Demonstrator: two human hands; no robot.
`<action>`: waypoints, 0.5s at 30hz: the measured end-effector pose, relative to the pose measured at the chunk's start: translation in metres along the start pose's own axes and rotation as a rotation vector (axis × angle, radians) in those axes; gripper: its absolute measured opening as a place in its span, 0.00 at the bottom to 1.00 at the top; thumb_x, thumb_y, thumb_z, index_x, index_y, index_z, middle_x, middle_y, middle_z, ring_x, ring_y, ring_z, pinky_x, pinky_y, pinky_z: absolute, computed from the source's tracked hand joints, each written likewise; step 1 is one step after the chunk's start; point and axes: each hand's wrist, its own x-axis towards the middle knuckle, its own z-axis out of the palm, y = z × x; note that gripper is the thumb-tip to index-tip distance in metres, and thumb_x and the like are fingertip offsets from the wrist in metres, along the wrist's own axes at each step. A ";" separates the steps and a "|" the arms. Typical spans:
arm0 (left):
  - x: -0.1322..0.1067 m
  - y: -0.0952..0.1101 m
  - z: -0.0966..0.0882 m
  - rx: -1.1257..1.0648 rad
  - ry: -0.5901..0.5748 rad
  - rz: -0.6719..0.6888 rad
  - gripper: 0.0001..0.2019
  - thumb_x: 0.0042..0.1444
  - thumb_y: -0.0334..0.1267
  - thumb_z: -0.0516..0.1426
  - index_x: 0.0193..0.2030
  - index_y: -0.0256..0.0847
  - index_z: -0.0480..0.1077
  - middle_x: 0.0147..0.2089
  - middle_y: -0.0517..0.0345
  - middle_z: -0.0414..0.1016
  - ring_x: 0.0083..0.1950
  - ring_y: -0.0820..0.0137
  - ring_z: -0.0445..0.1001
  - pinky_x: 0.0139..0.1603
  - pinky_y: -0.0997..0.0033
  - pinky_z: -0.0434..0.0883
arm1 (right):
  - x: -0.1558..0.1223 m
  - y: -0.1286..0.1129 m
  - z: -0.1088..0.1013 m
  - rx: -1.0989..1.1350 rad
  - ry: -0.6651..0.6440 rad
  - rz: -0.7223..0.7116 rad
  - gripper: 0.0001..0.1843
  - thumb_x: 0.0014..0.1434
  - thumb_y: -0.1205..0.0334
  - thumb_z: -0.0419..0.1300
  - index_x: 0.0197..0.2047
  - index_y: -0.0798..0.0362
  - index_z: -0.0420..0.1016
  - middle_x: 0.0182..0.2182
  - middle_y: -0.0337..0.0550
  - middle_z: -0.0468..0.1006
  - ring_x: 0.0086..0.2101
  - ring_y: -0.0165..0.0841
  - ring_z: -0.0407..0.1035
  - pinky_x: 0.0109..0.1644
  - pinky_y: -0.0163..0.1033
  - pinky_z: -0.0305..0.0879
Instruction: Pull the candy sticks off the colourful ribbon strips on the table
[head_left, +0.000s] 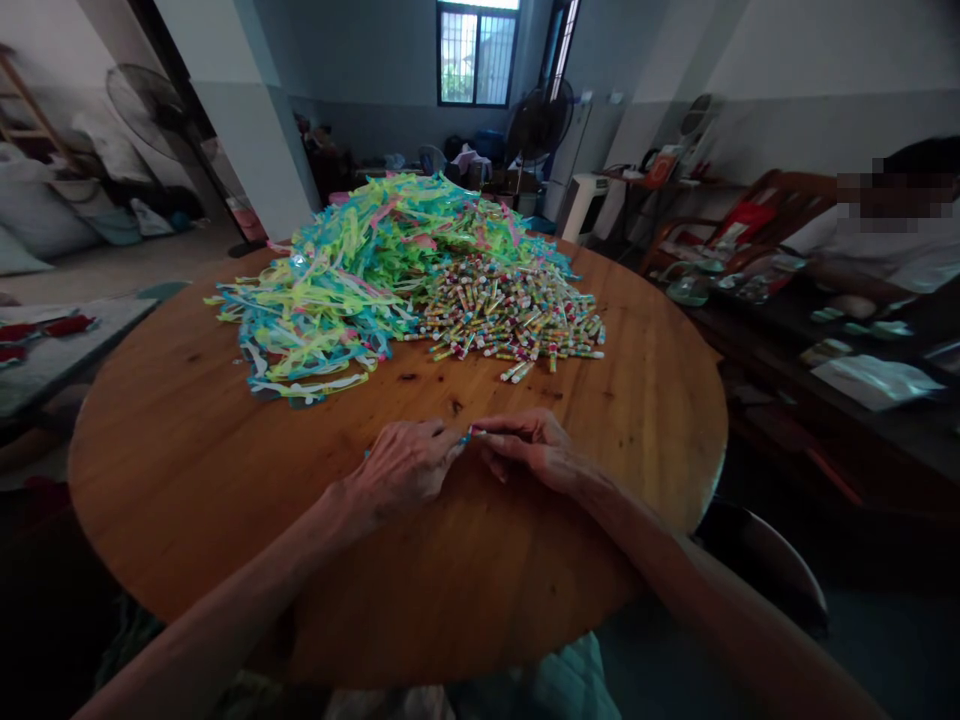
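Closest to me, my left hand [401, 468] and right hand [529, 448] meet fingertip to fingertip over the round wooden table [187, 440], both pinching one small tube [471, 434]. It lies crosswise, long axis left to right (too tiny to tell its ends apart). Farther out, a loose heap of little tubes [510, 310], just beside a bigger tangle of neon straps [352, 270].
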 end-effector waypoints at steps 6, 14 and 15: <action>0.000 0.002 0.001 0.092 -0.069 -0.002 0.13 0.65 0.31 0.47 0.41 0.36 0.72 0.32 0.53 0.74 0.31 0.69 0.69 0.29 0.70 0.54 | -0.003 -0.005 0.000 -0.136 0.005 0.038 0.24 0.60 0.49 0.63 0.53 0.58 0.78 0.25 0.38 0.71 0.21 0.24 0.63 0.22 0.30 0.55; 0.000 0.000 0.002 0.187 -0.211 -0.006 0.13 0.58 0.27 0.47 0.42 0.36 0.72 0.31 0.50 0.75 0.30 0.66 0.70 0.29 0.69 0.56 | -0.009 -0.002 0.009 -0.340 -0.014 0.018 0.19 0.65 0.52 0.58 0.52 0.54 0.79 0.24 0.38 0.67 0.24 0.25 0.58 0.25 0.31 0.52; -0.001 -0.001 0.003 0.178 -0.202 0.000 0.13 0.58 0.27 0.48 0.42 0.36 0.73 0.31 0.51 0.76 0.30 0.66 0.71 0.29 0.69 0.56 | -0.009 -0.002 0.011 -0.357 -0.023 0.007 0.19 0.65 0.52 0.57 0.51 0.54 0.79 0.24 0.38 0.67 0.24 0.25 0.58 0.26 0.31 0.53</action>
